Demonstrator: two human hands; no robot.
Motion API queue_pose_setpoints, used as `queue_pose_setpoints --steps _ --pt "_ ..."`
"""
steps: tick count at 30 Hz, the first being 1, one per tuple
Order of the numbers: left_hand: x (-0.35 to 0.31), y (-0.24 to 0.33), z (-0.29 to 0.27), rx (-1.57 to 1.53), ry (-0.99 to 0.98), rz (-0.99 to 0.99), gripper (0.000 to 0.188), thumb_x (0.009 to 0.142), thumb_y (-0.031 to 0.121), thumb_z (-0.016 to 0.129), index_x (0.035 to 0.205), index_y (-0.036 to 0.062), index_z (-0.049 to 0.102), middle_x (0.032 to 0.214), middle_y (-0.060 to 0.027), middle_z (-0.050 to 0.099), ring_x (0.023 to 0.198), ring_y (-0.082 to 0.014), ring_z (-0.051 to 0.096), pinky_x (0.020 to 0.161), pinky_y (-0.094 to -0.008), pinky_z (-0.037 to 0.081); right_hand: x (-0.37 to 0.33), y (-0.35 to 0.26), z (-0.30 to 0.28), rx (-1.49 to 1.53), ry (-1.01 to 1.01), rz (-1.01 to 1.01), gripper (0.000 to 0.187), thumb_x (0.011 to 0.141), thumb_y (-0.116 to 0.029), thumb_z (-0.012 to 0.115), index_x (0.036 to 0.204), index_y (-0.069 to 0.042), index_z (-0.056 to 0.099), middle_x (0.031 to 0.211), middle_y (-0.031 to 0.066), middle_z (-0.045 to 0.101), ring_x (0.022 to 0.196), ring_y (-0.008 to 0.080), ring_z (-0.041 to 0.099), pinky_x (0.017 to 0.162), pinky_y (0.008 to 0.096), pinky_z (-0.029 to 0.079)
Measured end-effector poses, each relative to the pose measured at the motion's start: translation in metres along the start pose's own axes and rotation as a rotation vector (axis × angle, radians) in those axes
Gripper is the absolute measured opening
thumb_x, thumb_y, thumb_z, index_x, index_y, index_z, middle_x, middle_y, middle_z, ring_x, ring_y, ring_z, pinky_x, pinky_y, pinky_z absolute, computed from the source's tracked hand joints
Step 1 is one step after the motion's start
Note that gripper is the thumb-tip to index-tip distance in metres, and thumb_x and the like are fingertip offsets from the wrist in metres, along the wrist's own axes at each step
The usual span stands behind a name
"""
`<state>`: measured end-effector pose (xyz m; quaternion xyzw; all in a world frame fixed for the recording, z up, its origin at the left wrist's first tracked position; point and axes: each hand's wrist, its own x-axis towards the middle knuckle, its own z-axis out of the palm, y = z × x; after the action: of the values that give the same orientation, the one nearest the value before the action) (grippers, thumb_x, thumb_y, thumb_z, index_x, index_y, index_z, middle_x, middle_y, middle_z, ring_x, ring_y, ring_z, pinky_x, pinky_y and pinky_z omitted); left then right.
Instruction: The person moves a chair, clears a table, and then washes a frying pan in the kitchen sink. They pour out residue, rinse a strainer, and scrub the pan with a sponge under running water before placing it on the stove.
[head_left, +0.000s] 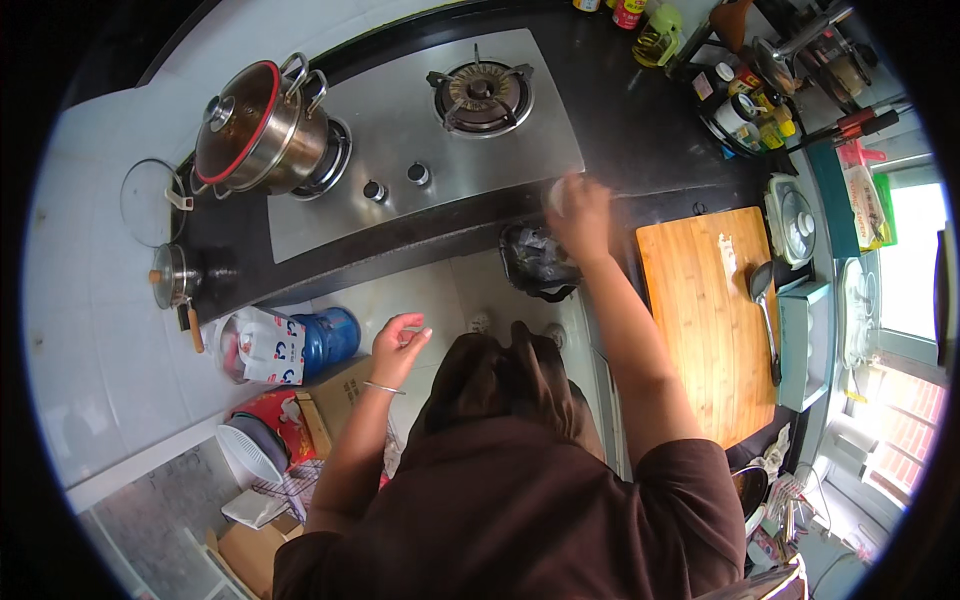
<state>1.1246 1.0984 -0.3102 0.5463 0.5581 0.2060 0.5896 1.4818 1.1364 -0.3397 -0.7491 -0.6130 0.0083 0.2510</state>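
Note:
At the front edge of the counter, my right hand (583,222) is closed over a small white wad (556,197), perhaps paper or cloth; blur hides its exact kind. The hand is beside the right front corner of the steel gas stove (390,130). Just below it hangs or stands a black-lined bin (532,258) with a crumpled dark bag in it. My left hand (398,345) hangs in the air over the floor, fingers loosely bent and apart, with nothing in it. A thin bracelet (384,388) circles the left wrist.
A lidded steel pot (262,130) stands on the left burner; the right burner (482,95) is bare. A wooden cutting board (700,330) with a ladle (766,310) lies at right. Condiment bottles (740,110) crowd the back right. A blue water jug (330,338) stands at lower left.

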Motion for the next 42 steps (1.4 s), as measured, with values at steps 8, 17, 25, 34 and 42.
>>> queue_pose_setpoints --steps 8,17,25,34,42 --pt "0.01 0.007 0.009 -0.081 -0.074 -0.021 0.031 0.08 0.012 0.066 0.107 0.0013 0.056 0.097 -0.0055 0.06 0.074 -0.0087 0.056 0.066 -0.0219 0.047 0.001 0.011 -0.008 -0.017 -0.004 0.042 0.076 0.061 -0.018 0.076 0.128 -0.004 0.043 0.106 0.0164 0.05 0.096 0.0339 0.047 0.085 0.0388 0.042" --pt "0.015 0.033 0.02 -0.08 -0.121 -0.015 0.031 0.08 0.012 0.066 0.108 0.0012 0.056 0.099 -0.0064 0.06 0.076 -0.0082 0.056 0.067 -0.0212 0.046 -0.003 0.013 -0.017 -0.088 -0.164 0.036 0.07 0.062 -0.018 0.074 0.125 -0.004 0.047 0.104 0.0178 0.051 0.093 0.0334 0.047 0.083 0.0386 0.042" --pt "0.024 0.042 0.031 -0.1 -0.132 0.049 0.032 0.08 0.011 0.066 0.109 0.0008 0.056 0.099 -0.0076 0.06 0.074 -0.0079 0.056 0.065 -0.0211 0.046 -0.005 -0.028 -0.104 2.292 -0.281 0.494 0.071 0.085 -0.059 0.029 0.12 0.001 0.046 0.089 0.0161 0.06 0.066 0.0205 0.055 0.06 0.0305 0.045" --pt "0.033 0.077 0.061 -0.132 -0.231 0.083 0.032 0.08 0.01 0.065 0.109 0.0006 0.056 0.099 -0.0081 0.059 0.075 -0.0081 0.056 0.067 -0.0208 0.047 -0.032 -0.043 -0.131 2.401 -0.277 0.517 0.077 0.085 -0.059 0.028 0.123 0.007 0.041 0.082 0.0142 0.055 0.069 0.0209 0.051 0.056 0.0285 0.041" --pt "0.025 0.146 0.095 -0.197 -0.225 0.322 0.025 0.077 0.005 0.067 0.1 0.0001 0.057 0.086 -0.0043 0.058 0.07 -0.0068 0.055 0.059 -0.0182 0.046 -0.048 -0.046 -0.132 2.178 -0.22 0.605 0.068 0.09 -0.054 0.021 0.121 0.001 0.047 0.099 0.011 0.06 0.075 0.0201 0.058 0.057 0.0284 0.044"
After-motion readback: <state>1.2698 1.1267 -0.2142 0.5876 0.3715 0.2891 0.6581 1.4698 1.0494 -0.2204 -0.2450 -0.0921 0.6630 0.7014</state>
